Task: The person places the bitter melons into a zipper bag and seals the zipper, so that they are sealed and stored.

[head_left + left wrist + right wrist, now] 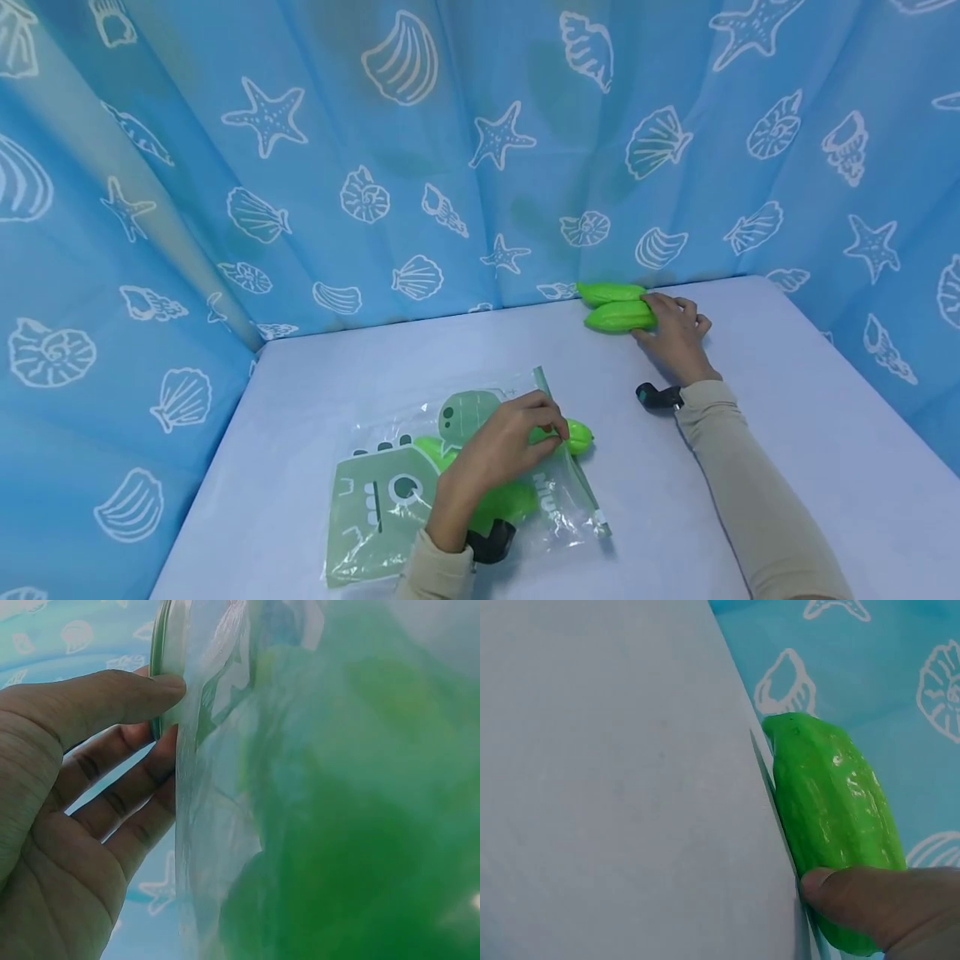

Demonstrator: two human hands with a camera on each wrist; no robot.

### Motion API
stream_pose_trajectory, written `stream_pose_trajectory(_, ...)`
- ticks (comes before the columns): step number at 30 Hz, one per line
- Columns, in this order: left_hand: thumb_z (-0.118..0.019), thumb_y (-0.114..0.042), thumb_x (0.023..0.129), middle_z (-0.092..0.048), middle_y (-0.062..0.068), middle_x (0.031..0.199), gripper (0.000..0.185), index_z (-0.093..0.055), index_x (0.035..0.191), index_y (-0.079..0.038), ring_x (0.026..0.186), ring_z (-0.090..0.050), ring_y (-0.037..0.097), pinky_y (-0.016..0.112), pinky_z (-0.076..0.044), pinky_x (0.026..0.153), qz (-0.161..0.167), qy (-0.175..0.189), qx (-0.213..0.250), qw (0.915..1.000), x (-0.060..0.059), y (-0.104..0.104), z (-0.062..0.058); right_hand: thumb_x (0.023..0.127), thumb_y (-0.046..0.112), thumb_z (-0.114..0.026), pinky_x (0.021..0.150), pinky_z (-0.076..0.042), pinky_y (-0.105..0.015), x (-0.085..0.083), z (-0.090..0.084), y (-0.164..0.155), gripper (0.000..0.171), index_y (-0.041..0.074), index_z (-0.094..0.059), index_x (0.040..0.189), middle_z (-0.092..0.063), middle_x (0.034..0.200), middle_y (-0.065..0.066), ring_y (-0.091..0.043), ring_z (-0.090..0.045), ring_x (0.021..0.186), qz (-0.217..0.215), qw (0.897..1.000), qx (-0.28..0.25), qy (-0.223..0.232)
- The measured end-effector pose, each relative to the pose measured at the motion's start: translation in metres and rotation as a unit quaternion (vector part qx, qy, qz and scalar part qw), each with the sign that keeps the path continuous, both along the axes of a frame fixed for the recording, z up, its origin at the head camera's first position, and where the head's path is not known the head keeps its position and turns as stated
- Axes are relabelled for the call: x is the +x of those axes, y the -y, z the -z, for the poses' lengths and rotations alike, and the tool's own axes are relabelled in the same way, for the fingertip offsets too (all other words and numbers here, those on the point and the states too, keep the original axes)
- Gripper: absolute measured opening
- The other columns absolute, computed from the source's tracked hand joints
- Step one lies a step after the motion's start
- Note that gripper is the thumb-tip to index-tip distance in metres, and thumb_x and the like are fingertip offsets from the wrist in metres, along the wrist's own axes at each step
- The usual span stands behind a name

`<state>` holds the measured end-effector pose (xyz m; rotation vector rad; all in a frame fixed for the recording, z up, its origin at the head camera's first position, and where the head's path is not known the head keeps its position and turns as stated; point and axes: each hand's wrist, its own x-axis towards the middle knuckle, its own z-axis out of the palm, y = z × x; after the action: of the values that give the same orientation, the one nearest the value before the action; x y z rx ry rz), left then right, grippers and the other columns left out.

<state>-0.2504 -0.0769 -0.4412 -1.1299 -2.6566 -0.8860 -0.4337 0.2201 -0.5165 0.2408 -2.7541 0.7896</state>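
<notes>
My left hand (506, 442) pinches the open edge of a clear zip bag (352, 533) printed with a green cartoon monster; in the left wrist view, thumb and fingers hold its green zip strip (157, 712). Bright green shapes show through the plastic, and one green ridged gourd (579, 437) sticks out at the bag's mouth. At the back of the table, my right hand (677, 333) grips the right end of the nearer of two glossy ridged gourds (618, 317). The other gourd (609, 292) lies right behind it. In the right wrist view my thumb (855, 896) presses the gourd's side.
The white table (360, 358) ends against a blue curtain (322, 167) with white shells and starfish. Both wrists wear small black devices, one on the left (491, 542) and one on the right (658, 397).
</notes>
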Motion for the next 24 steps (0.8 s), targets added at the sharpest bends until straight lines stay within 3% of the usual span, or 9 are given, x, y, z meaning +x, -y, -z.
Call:
stream_pose_trajectory(6, -0.066, -0.012, 0.085, -0.054, -0.01, 0.095, 0.006, -0.068, 0.088, -0.016, 0.084, -0.053, 0.003, 0.013, -0.046, 0.071, 0.006, 0.001, 0.0, 1.0, -0.001, -0.001, 0.0, 0.079, 0.025, -0.073, 0.089, -0.012, -0.059, 0.007, -0.004, -0.004, 0.061, 0.006, -0.047, 0.131, -0.043, 0.134, -0.016, -0.039, -0.024, 0.124, 0.013, 1.0, -0.011, -0.024)
stream_pose_trajectory(14, -0.066, -0.012, 0.085, -0.053, -0.011, 0.097, 0.006, -0.068, 0.089, -0.016, 0.086, -0.054, 0.004, 0.016, -0.047, 0.073, -0.002, 0.017, -0.007, 0.9998, -0.003, -0.002, -0.003, 0.079, 0.024, -0.072, 0.084, -0.016, -0.057, 0.024, -0.016, -0.011, 0.058, 0.006, -0.048, 0.129, -0.043, 0.133, -0.018, -0.041, -0.026, 0.121, 0.016, 0.999, -0.034, -0.029)
stream_pose_trajectory(24, -0.065, -0.013, 0.085, -0.054, -0.009, 0.095, 0.005, -0.068, 0.089, -0.015, 0.086, -0.055, 0.003, 0.014, -0.046, 0.074, -0.002, 0.03, -0.008, 0.9995, 0.0, -0.002, 0.0, 0.08, 0.03, -0.071, 0.086, -0.019, -0.057, 0.053, -0.018, -0.001, 0.06, 0.009, -0.048, 0.13, -0.043, 0.134, -0.016, -0.039, -0.031, 0.119, 0.007, 1.0, -0.02, 0.001)
